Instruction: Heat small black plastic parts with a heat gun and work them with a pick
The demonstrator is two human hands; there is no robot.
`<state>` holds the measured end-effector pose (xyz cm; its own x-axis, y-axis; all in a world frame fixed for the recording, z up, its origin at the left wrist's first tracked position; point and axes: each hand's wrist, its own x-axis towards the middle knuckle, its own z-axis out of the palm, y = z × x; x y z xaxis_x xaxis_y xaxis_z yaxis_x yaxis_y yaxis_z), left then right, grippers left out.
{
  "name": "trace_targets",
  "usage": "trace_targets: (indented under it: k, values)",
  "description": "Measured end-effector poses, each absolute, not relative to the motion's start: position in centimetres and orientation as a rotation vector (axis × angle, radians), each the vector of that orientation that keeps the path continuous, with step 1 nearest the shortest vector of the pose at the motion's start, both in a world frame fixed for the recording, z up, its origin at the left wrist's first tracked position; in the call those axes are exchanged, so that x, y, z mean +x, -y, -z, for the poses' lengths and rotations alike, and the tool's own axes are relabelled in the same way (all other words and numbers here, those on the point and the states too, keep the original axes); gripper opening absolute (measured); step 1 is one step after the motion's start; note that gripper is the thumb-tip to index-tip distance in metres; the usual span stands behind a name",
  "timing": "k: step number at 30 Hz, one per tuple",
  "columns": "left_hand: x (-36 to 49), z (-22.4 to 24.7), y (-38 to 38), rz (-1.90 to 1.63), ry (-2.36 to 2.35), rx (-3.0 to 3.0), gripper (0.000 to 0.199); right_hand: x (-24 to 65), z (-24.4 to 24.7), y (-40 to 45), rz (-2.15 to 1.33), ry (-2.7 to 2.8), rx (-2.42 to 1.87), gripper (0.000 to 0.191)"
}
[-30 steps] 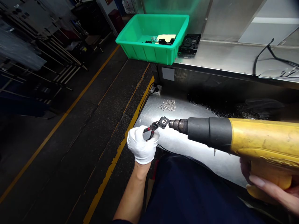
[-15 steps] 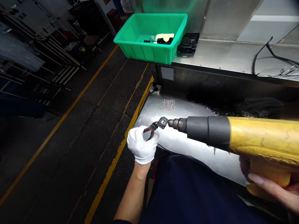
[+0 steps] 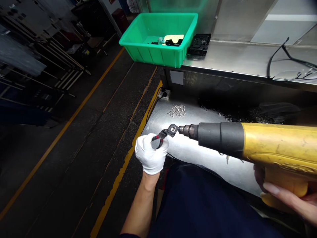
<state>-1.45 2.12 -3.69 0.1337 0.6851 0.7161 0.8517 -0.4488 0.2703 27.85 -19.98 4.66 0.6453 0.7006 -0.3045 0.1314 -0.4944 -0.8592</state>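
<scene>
Gloved left hand (image 3: pixel 150 155) clenched round pliers (image 3: pixel 162 134); small black part (image 3: pixel 172 130) in their bite, by tip of yellow power tool (image 3: pixel 277 140). Right hand (image 3: pixel 287 197) wraps tool's handle. Part looks light, stiff: edge hold best.

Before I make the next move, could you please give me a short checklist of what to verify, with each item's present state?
1. Left hand closed around the pliers: ok.
2. Dark square part held at the pliers' tips: ok.
3. Yellow tool held in the right hand: ok.
4. Both hands gloved: not ok; the right thumb is bare.
5. Nozzle apart from the part: cannot tell; they look very close.
6. Small metal pieces clear of the nozzle: ok.
</scene>
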Motion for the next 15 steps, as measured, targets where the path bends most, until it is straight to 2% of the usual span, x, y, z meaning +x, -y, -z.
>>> trace_targets:
  k: [5,15]
  values:
    - [-1.41,3.68,-2.07,1.230,1.487,-2.216,0.029,28.02,-4.81,19.97,-0.804,0.678,-2.034,0.025]
    - [-1.60,4.10,-2.06,1.233,1.521,-2.248,0.027,28.09,-4.66,19.95,-0.835,0.643,-1.986,0.034]
